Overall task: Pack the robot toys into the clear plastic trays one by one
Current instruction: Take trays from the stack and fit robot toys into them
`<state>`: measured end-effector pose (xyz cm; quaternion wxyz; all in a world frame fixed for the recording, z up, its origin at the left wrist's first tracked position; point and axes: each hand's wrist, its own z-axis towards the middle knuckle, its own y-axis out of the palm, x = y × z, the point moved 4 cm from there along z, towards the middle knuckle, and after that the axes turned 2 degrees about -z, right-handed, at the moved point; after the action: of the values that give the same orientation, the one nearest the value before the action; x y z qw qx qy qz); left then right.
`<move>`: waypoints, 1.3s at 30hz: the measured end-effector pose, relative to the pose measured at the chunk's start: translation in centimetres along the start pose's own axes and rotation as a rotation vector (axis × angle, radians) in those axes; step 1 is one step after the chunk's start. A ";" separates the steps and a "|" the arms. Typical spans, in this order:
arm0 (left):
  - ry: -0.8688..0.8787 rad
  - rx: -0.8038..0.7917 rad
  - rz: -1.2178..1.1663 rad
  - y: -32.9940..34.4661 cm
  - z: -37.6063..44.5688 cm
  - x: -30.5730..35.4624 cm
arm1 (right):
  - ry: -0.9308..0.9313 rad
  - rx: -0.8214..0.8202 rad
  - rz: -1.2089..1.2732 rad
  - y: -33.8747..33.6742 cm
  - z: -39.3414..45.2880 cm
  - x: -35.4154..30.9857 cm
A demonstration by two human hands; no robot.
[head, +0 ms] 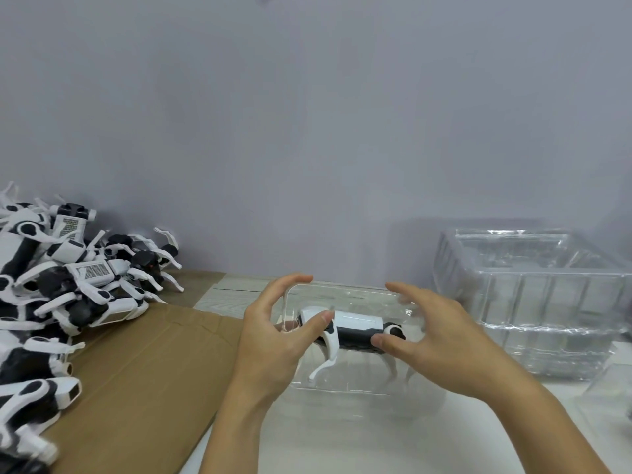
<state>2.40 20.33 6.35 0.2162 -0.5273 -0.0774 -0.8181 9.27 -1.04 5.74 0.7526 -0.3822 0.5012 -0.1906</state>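
a clear plastic tray (pixel 345 381) sits on the white counter (pixel 342 439) in the middle of the view, and one robot toy (pixel 355 328), a white and black dog shape, lies on its side inside it, its legs pointing toward the near edge. the left hand (pixel 273 340) curls around the tray's left end, fingers over the far rim and thumb pressed on the toy's white body near its left end. the right hand (pixel 441 340) is at the tray's right end, fingers curved over the far rim, thumb tip touching the toy's dark underside just beside its round black and white joint; whether those fingers actually grip the plastic is hard to tell through the clear wall.

to the left a heap of loose robot toys (pixel 65 289) lies piled on a flat sheet of brown cardboard (pixel 147 381), reaching up against the grey wall (pixel 307 131). to the right, near the wall, stands a stack of empty clear trays (pixel 543 302), well apart from the heap. another clear plastic piece (pixel 608 395) shows at the right edge, too cut off to make out.
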 end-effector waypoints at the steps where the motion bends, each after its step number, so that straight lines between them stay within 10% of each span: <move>1: 0.002 0.001 0.000 0.0 0.0 0.0 | -0.006 0.007 0.002 0.0 0.0 0.0; 23: -0.547 0.131 -1.098 1.1 -0.4 -2.4 | -0.002 -0.005 1.245 -1.4 0.3 -1.7; 39: -0.625 -0.082 -1.194 5.5 -2.2 -1.4 | -0.335 0.276 0.576 -1.6 -1.2 -8.2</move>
<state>3.48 15.05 3.63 -0.3256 -0.6139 -0.3833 -0.6084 4.86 2.98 11.77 0.8916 -0.1459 0.4276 0.0289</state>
